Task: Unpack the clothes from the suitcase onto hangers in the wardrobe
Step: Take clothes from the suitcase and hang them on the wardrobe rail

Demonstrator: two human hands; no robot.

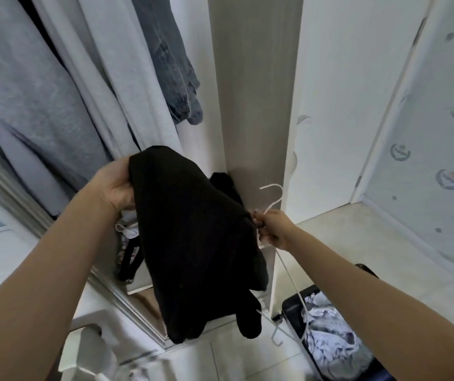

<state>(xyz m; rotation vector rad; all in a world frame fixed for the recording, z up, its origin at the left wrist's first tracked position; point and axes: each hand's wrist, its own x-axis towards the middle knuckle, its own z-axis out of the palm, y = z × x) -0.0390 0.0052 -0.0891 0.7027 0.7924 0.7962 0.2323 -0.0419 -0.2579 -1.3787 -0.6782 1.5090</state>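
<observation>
- The black garment point(192, 235) is plain, dark and bunched, its lower ends dangling loose in front of the open wardrobe point(250, 92).
- The left hand point(115, 185) has its fingers closed on the garment's upper left edge.
- The right hand point(272, 229) pinches the white hanger point(271, 196) at the garment's right side.
- The suitcase point(330, 339) lies open on the floor point(357, 243) at lower right, crumpled pale clothes inside.

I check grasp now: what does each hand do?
Left hand: closed on the black garment.
Right hand: closed on the white hanger.
</observation>
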